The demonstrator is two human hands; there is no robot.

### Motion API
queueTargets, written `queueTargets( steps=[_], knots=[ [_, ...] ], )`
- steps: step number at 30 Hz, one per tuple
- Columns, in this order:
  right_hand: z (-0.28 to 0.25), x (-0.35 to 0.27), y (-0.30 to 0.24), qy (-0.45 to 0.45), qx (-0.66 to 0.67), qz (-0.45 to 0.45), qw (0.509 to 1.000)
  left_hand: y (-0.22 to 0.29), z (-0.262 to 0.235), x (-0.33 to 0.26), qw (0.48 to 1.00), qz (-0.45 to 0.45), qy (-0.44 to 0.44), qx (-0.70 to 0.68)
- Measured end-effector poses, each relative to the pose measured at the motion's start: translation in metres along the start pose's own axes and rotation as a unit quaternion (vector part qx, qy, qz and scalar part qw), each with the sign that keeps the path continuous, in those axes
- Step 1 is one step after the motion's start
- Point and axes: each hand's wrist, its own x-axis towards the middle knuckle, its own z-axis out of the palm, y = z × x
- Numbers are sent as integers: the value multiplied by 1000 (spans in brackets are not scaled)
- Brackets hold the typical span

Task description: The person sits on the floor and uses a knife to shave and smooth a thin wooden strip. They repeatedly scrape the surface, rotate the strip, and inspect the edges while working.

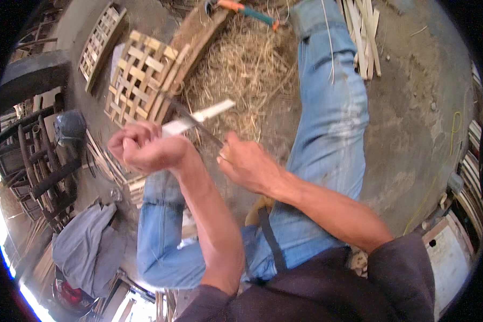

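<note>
My left hand (145, 147) is closed around a flat pale strip of wood or bamboo (214, 110), which sticks out to the right past the wrist. My right hand (249, 163) grips a knife whose handle is hidden in the fist. The long dark blade (201, 126) crosses the strip at a slant, pointing up and left, and is somewhat blurred. Just beyond the left hand lies a woven lattice panel (137, 78) of pale slats, next to a wooden plank (198, 35).
Curled shavings (252, 67) cover the floor between my jeans-clad legs (330, 118). An orange-and-green handled hammer (252, 13) lies at the far end. Pale strips (365, 35) are piled far right. A second lattice (102, 40), dark metal frames (32, 145) and grey cloth (88, 244) sit left.
</note>
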Motion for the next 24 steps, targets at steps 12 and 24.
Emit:
queueTargets(
  steps=[12,24],
  knots=[
    [-1,14,8,-10,-68,13,998,-8,1,2,1000,-14,4,1],
    [-4,10,27,34,-49,36,998,-3,15,-6,1000,-21,3,-4]
  ],
)
